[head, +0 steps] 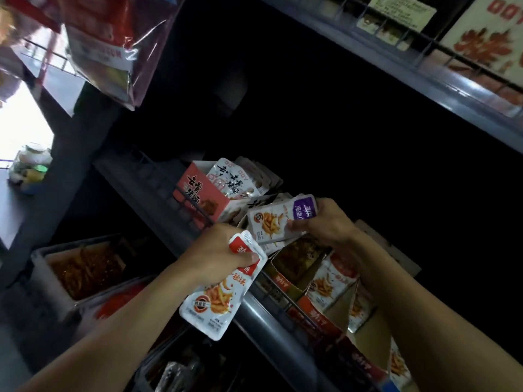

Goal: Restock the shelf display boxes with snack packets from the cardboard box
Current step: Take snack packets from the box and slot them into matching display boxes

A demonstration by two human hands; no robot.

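My left hand (220, 247) grips a white snack packet with a red top (218, 295), which hangs down in front of the shelf edge. My right hand (325, 222) pinches a small stack of white packets with purple tops (274, 219) just above an open cardboard display box (294, 267) on the shelf. That box looks partly empty at its near end, and red-topped packets (331, 281) stand further right in it. A pink display box (203, 193) holding white packets (232, 179) stands behind the purple stack.
A grey shelf rail (271, 315) runs diagonally below the boxes. A lower shelf at left holds a tray of reddish snacks (85, 270). Bagged goods (113, 46) hang at top left. An upper shelf (424, 66) with boxes crosses the top right. The shelf's back is dark.
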